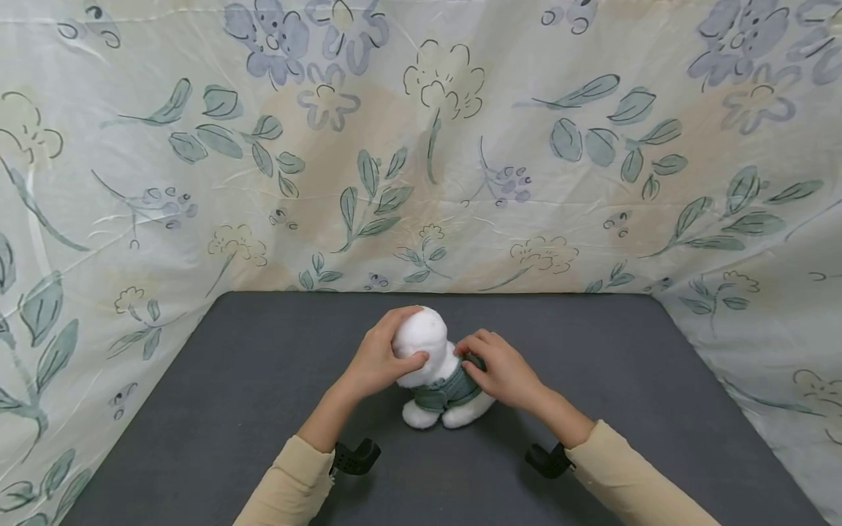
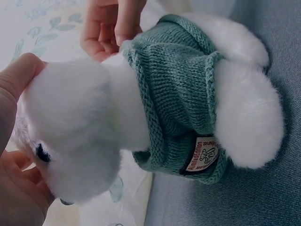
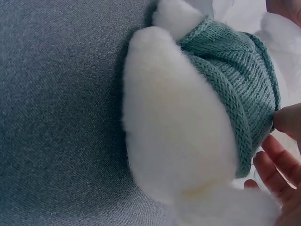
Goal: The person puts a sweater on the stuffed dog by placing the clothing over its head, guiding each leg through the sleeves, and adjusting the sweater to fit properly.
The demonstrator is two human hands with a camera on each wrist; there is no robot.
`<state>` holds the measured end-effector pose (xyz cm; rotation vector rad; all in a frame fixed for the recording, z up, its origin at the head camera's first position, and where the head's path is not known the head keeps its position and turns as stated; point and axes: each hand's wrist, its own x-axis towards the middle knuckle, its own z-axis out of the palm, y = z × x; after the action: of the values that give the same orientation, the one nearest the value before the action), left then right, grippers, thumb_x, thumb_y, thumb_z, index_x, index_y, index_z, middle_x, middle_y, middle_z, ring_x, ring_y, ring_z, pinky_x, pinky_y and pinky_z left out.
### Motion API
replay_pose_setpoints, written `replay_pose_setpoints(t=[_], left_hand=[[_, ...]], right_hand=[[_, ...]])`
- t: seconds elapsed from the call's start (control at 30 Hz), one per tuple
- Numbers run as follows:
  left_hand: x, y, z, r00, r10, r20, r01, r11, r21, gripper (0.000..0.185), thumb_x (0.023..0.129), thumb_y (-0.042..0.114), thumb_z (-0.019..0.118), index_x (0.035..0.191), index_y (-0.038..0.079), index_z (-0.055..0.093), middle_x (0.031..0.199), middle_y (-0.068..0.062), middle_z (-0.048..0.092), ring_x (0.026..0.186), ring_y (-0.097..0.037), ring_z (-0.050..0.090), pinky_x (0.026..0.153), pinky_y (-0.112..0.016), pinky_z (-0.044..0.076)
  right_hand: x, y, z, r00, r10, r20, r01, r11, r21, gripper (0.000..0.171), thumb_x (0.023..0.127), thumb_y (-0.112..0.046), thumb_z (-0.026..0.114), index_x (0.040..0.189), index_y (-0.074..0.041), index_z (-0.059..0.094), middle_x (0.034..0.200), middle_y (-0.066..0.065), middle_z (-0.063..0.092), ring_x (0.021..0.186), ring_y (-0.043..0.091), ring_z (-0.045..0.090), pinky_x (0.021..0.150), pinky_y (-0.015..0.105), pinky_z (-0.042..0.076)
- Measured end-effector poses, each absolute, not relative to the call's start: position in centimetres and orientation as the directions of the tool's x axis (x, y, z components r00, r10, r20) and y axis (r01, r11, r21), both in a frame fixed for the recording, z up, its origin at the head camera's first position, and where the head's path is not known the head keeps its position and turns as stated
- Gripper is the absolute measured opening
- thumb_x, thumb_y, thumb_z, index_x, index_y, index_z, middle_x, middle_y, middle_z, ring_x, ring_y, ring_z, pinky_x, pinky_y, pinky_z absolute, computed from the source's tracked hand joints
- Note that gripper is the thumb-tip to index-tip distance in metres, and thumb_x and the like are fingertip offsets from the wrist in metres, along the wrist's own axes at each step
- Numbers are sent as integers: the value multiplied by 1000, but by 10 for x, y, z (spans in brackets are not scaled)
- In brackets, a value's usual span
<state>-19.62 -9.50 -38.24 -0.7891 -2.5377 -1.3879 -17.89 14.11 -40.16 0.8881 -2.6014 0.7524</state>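
A white plush toy [image 1: 429,343] in a green knitted sweater [image 1: 446,393] sits on the dark grey table [image 1: 592,351], its legs toward me. My left hand [image 1: 381,358] grips the toy's white head [image 2: 70,127], thumb over the top. My right hand [image 1: 501,369] pinches the sweater's upper edge [image 2: 129,49] at the toy's neck. In the left wrist view the sweater [image 2: 181,94] bears a small sewn label [image 2: 202,157]. The right wrist view has the toy's white leg [image 3: 174,122] and the sweater's ribbed hem [image 3: 235,89], with my fingertips [image 3: 287,120] at its rim.
A floral cloth [image 1: 421,146] rises behind the table and along both sides, closing it in. Black wrist mounts [image 1: 355,456] sit under both beige sleeves [image 1: 625,475] near the front edge.
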Motion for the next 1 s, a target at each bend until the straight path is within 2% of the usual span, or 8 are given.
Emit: replay_pose_setpoints(t=[0.2,0.63,0.87,1.0], left_hand=[[-196,-94,-381,-848,375,373,517,440,734,61,77,22,74,131,25,46,127,0,49,102,-20,54,74,-39,49],[-198,-93,-379,-843,379,383,529,445,723,61,77,21,74,131,22,47,125,-3,50,100,-21,55,73,-40,49],[-198,-94,-379,-834,397,383,538,435,722,62,78,25,74,133,22,46,129,-3,48,103,-22,54,74,-41,49],[-202,-97,-381,-832,392,393,537,392,747,56,83,21,70,134,20,46,132,-4,48,111,-24,53,80,-43,49]], right_hand=[[-181,136,-402,-762,-473,443,-631,696,-342,12,83,-9,67,87,-17,60,88,-4,54,78,10,49,66,26,43],[-186,119,-398,-737,-463,493,-647,694,-315,4,91,-10,57,87,-12,56,83,-2,50,70,9,40,62,24,37],[-184,116,-401,-775,-408,483,-598,722,-348,9,87,-7,62,88,-14,56,85,-2,49,73,9,42,62,24,38],[-178,116,-401,-806,-361,470,-557,732,-393,11,86,-9,64,92,-15,57,90,-3,52,79,10,47,66,26,42]])
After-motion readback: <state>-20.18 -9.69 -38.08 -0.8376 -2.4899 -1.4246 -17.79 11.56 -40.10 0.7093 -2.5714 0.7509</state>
